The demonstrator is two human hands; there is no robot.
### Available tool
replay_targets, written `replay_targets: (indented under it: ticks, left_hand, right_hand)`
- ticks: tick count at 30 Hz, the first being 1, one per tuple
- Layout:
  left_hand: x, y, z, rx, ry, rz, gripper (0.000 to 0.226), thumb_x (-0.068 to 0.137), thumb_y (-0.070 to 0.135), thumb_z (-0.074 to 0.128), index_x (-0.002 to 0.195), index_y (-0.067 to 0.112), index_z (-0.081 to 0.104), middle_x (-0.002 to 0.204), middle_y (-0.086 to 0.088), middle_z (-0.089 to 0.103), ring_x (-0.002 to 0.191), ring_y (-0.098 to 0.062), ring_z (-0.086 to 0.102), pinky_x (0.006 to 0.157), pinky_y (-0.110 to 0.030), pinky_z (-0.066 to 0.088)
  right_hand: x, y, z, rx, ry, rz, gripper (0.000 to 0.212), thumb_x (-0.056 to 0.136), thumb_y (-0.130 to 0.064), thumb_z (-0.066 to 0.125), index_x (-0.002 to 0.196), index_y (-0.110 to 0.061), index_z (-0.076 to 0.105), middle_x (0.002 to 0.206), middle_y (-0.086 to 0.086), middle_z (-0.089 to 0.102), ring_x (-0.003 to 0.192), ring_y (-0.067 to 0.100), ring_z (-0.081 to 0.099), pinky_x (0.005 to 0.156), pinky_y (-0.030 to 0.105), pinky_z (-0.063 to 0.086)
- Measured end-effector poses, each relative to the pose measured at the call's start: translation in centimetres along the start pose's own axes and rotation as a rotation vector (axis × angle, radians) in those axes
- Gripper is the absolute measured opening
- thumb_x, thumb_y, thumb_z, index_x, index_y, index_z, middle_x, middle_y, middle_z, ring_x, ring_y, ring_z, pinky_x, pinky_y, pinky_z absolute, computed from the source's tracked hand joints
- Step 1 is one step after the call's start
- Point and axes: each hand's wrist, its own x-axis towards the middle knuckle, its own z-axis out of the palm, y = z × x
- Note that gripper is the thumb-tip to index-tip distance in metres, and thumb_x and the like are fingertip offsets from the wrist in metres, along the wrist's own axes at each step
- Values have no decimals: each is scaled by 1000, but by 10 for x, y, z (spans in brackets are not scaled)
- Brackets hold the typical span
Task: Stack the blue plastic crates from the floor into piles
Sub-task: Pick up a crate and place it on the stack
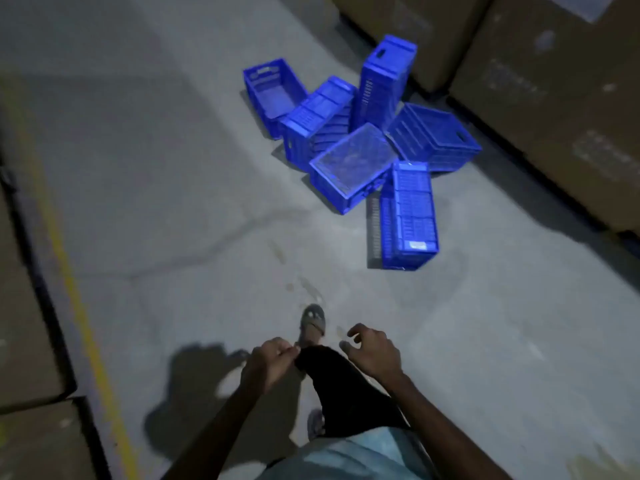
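The left hand (273, 358) hangs with its fingers curled inward, thumb against the edge of a black trouser leg (341, 386); whether it pinches the cloth cannot be told. The right hand (372, 351) holds nothing: fingers loosely bent and spread apart. Both hands are well apart from the crates.

Between the hands, a sandalled foot (313, 322) rests on the floor (173, 202). The floor is grey concrete, marked by a thin crack and a few stains. The person's shadow (201, 393) falls on it to the left.

The blue crates (353, 161) lie unstacked in a loose heap on the floor ahead, right of centre. The nearest crate (410, 216) lies on its side. One crate (273, 95) at the far left sits upright, open side up. One crate (384, 81) stands on end at the back.

A yellow line (69, 271) runs along the floor at the left. Cardboard boxes (554, 98) stand just behind the heap on the right; further cartons (24, 306) border the left side. Lighting is dim.
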Motion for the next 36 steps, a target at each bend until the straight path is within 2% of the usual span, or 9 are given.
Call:
replay_targets:
  ticks: [2,5,11,15,21,26,28,31,36]
  left_hand:
    - [35,-18,-26,-140,26,-47,40,74,68,67,75,28,69,70,5,72,68,-19,68,76,-44,59]
    - [99,-27,-80,-173,8,-59,59,63,80,55,82,27,70,71,6,69,78,-27,73,74,-45,58]
    - [208,41,-250,-174,129,-100,35,73,65,62,77,30,62,79,4,72,86,-27,73,81,-41,58]
    - [296,85,-349,-260,230,-28,46,65,75,58,78,32,66,79,10,73,83,-18,72,81,-39,58]
    - [436,122,-464,-328,235,-4,45,67,75,56,84,35,68,83,5,73,86,-25,73,80,-38,55]
    - [565,152,-567,-307,186,14,33,80,58,69,96,29,75,93,6,76,92,-16,71,79,-26,50]
    - [615,167,-617,-303,165,15,43,73,61,65,97,27,75,93,7,77,92,-15,71,81,-26,52]
    - [690,192,-691,-278,116,27,54,66,71,62,95,28,76,91,8,77,89,-16,73,83,-31,57]
    - [805,242,-798,-175,50,56,53,65,75,61,89,30,73,81,5,75,77,-25,72,77,-40,58]
  right_hand:
    - [42,-37,-3,-17,-50,-25,39,86,-58,60,118,-36,61,116,-6,68,112,20,63,88,32,47]
    - [110,-102,-21,-12,-109,-15,37,85,-57,62,116,-37,62,116,-8,68,113,18,63,90,31,48]
    - [235,-254,-89,68,-100,-64,35,85,-58,63,112,-36,65,112,-11,71,112,17,64,89,30,48]
    - [318,-356,-142,65,-92,-118,29,84,-56,64,107,-40,62,110,-12,70,114,17,62,91,32,48]
    - [452,-480,-202,7,-69,-166,38,85,-58,64,115,-35,64,114,-9,70,113,16,62,86,31,48]
    - [569,-577,-242,53,-17,-112,40,86,-54,68,118,-29,66,123,-5,68,114,17,62,88,31,46]
    - [607,-620,-263,95,11,-88,40,88,-50,69,118,-24,67,125,0,68,115,19,62,91,31,46]
    - [660,-680,-297,180,35,-35,39,87,-50,70,116,-23,68,124,3,68,117,22,62,99,34,46]
    - [755,-765,-350,278,104,-24,40,83,-57,66,109,-27,69,115,-1,72,111,20,65,95,35,49]
